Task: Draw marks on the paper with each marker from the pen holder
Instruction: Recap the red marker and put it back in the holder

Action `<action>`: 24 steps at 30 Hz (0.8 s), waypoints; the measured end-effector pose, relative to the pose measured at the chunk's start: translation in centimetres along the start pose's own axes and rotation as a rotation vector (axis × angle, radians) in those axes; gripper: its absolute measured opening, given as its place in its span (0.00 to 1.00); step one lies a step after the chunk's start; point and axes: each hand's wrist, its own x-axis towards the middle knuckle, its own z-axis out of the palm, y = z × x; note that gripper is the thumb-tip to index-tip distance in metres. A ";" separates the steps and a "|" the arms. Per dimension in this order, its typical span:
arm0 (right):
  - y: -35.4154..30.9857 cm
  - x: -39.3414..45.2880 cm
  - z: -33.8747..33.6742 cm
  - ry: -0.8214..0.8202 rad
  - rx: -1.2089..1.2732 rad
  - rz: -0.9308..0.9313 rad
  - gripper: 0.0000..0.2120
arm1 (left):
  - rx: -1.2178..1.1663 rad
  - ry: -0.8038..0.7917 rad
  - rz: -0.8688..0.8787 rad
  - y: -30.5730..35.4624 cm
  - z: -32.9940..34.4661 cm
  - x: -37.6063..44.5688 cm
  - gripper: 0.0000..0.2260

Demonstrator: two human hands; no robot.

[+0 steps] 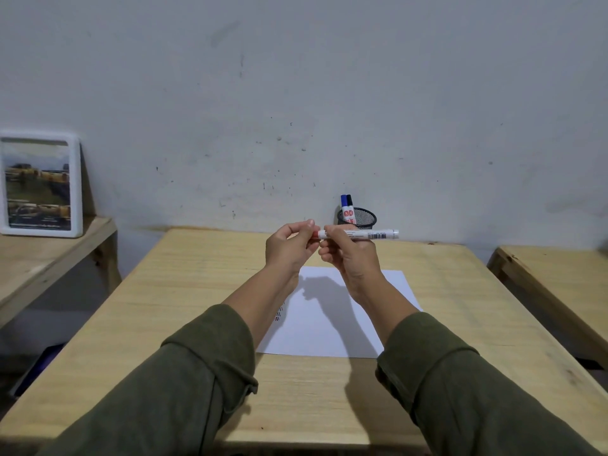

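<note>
I hold a white marker [378, 234] level above the wooden table, its barcoded end pointing right. My right hand [353, 258] grips the barrel. My left hand [291, 246] pinches the red cap [315, 234] at the marker's left end. Below my hands lies the white paper [329, 327], with several short red and dark strokes near its left edge, partly hidden by my left forearm. The black mesh pen holder [365, 217] stands at the table's far edge by the wall, holding a blue-capped marker [344, 205] and a black-capped marker [350, 205].
The wooden table [184, 291] runs back to a grey wall. A lower wooden shelf on the left carries a white-framed picture [39, 182]. Another wooden table [566, 278] stands to the right, across a narrow gap.
</note>
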 end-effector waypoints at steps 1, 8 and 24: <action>-0.3 -0.1 -0.1 -0.018 -0.003 -0.007 0.02 | -0.013 -0.005 0.008 0.2 0.1 0.0 0.03; -2.7 -0.6 -2.1 -0.131 0.111 0.099 0.09 | -0.081 0.092 0.066 2.2 -0.2 1.7 0.09; -5.7 7.8 -6.6 -0.118 -0.279 0.033 0.32 | 0.502 -0.064 0.098 0.3 6.4 7.9 0.06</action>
